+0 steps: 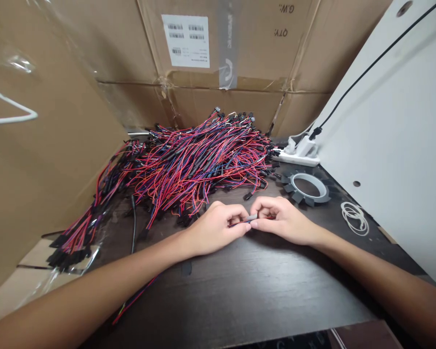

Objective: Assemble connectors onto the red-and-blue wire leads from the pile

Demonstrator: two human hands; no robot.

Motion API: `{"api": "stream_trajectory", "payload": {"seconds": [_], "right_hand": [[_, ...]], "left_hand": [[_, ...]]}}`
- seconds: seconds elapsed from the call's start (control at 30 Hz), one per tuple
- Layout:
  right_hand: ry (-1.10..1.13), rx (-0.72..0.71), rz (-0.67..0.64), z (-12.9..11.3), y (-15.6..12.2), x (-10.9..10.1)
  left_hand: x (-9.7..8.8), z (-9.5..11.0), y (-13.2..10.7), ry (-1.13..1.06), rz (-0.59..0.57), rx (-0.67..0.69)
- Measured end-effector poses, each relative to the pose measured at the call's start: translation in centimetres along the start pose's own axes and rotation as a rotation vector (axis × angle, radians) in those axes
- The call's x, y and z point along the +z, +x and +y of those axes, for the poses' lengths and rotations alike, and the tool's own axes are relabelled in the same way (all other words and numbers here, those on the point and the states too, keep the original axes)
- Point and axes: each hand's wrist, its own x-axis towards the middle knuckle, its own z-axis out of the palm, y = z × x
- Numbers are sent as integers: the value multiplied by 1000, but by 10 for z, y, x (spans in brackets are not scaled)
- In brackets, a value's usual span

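Note:
My left hand (220, 228) and my right hand (283, 220) meet over the dark tabletop, fingertips almost touching. Both pinch a thin wire bundle (140, 294), whose red and blue ends trail out below my left forearm. Between the fingertips a small strip of grey tape (252, 217) shows on the bundle; how far it wraps is hidden by the fingers. Just beyond my hands lies a big heap of wire harnesses (203, 160), red, purple and blue with black connectors. Right of my right hand is a white ring with grey tape pieces (307, 188) stuck around it.
Cardboard boxes (189, 104) stand behind and at the left. A white panel (388, 116) closes the right side, near a power strip (298, 158) with plugs. A coiled white cord (354, 219) lies at the right. More harnesses (72, 242) spill leftward over plastic film.

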Motion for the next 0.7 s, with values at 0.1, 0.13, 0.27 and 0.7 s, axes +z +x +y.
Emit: {"api": "stream_trajectory", "payload": {"seconds": [0.1, 0.13, 0.27, 0.7], "right_hand": [[10, 2, -4, 0, 0, 0], [15, 4, -8, 1, 0, 0], [35, 22, -17, 1, 0, -1], [7, 29, -31, -3, -1, -1]], "left_hand": [[-1, 1, 0, 22, 15, 5], [-1, 2, -1, 23, 17, 7], [-1, 2, 0, 17, 18, 8], [-4, 5, 1, 1, 10, -24]]}}
